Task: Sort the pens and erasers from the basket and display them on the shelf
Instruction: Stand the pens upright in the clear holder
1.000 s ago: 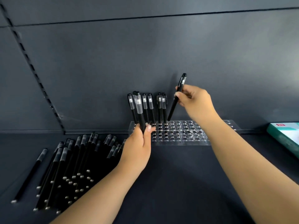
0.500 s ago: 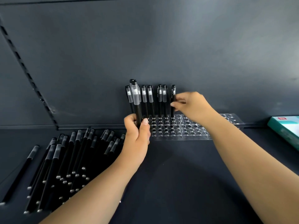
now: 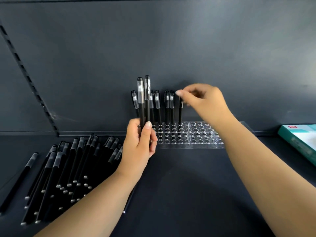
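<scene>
Several pens (image 3: pixel 179 113) upright in clear rack (image 3: pixel 201 134), two pens (image 3: pixel 144 100) in left hand (image 3: pixel 138 142)

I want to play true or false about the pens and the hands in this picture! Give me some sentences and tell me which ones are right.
1. The left hand holds pens upright. True.
2. The clear holder is full of pens. False: most of its holes are empty.
3. Loose pens lie on the shelf to the left. True.
4. The right hand rests flat on the shelf. False: it is raised by the top of a standing pen.
5. A teal box sits at the right edge. True.
</scene>
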The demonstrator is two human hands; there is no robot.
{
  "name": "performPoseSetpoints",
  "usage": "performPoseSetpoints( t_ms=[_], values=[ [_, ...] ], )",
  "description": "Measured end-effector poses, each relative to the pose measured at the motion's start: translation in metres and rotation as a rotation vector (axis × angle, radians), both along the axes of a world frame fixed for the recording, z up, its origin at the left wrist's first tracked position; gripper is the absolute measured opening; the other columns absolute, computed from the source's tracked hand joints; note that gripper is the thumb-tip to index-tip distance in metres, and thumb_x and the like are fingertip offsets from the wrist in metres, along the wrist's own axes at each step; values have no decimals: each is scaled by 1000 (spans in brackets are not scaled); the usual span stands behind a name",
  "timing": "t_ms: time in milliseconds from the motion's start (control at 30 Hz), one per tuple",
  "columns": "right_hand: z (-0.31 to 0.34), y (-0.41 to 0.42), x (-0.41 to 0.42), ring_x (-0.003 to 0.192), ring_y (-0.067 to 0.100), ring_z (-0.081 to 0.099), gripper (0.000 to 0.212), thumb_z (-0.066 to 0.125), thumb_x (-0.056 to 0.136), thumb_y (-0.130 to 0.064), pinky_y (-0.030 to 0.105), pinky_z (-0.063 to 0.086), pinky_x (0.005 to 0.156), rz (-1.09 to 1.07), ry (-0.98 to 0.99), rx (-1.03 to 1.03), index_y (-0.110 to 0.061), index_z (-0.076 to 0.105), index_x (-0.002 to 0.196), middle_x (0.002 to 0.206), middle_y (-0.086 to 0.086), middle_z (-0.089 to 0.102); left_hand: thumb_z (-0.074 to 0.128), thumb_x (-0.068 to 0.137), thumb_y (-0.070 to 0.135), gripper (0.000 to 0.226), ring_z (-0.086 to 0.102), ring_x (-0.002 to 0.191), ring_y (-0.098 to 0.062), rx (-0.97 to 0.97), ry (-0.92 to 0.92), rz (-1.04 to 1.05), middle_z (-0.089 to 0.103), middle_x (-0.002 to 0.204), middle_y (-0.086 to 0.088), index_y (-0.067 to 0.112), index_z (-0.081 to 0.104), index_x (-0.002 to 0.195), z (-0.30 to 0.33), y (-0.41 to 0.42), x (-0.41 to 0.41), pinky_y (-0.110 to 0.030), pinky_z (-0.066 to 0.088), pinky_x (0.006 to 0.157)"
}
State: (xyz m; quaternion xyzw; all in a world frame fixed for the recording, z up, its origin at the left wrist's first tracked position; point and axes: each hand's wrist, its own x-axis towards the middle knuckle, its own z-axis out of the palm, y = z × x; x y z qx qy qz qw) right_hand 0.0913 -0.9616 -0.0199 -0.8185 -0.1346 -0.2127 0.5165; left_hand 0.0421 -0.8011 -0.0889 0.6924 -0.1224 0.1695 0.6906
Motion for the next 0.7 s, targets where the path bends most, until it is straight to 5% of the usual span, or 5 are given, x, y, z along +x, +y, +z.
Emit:
performPoseSetpoints(
  t_ms=[100, 300, 467, 567, 700],
  values=[
    [0, 18, -14, 78, 9, 64, 10, 65, 81, -28, 31, 53, 85, 274, 153, -6, -36, 65, 75, 76, -10, 69, 39, 96, 22, 12, 40, 45, -8, 15, 18, -24, 53, 60, 7, 23, 45, 86, -1, -2, -1, -20, 33, 40],
    [-7, 30, -17, 70, 3, 61, 12, 61, 86, -17, 22, 54, 76, 369, 284, 67, -18, 66, 74, 72, -3, 65, 37, 96, 22, 19, 56, 58, -11, 24, 17, -36, 61, 73, -3, 27, 55, 94, -3, -4, -1, -22, 45, 47],
    [11, 2, -10, 60, 5, 64, 16, 65, 81, -8, 24, 56, 71, 226, 185, 159, -23, 60, 83, 65, -5, 68, 29, 96, 30, 23, 58, 85, 8, 122, -78, 158, 68, 79, 16, 33, 51, 94, -6, 1, 3, -6, 40, 75],
    [14, -15, -4, 61, 5, 63, 22, 67, 81, -11, 30, 55, 79, 65, 66, 38, -31, 57, 81, 67, -8, 66, 28, 98, 27, 26, 55, 73, 9, 167, -52, 170, 67, 69, 21, 28, 52, 87, -8, 2, 3, 0, 36, 69],
    [2, -22, 6, 79, 22, 66, 17, 66, 84, -19, 44, 52, 84, -68, 85, -106, -30, 54, 80, 72, -9, 65, 29, 93, 37, 29, 55, 73, -5, 280, -42, 172, 63, 63, 6, 27, 51, 77, -9, -2, 2, 1, 34, 69]
  ],
)
